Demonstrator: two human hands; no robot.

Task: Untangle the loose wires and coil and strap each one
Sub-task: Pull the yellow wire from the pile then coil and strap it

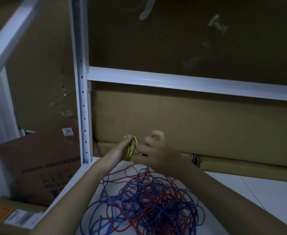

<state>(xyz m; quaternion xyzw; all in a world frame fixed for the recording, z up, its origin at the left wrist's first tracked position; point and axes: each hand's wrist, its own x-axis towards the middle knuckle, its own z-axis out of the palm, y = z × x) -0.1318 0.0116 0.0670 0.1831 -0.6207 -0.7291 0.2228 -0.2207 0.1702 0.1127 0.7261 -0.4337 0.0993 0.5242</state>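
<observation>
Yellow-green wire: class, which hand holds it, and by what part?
The left hand grips the yellow-green wire coil around its bundled loops. The right hand touches its side; its grip is too blurred to tell.

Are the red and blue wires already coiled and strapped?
No, the red and blue wires lie in one loose tangle on the white shelf.

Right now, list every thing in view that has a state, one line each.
yellow-green wire: coiled into a small bundle, gripped in the left hand, not visibly strapped.
blue wire: loose, tangled with the red on the shelf.
red wire: loose, tangled with the blue.
left hand: holds the coil upright.
right hand: blurred, fingers curled at the coil; grip unclear.
shelf: bears the tangle.
</observation>
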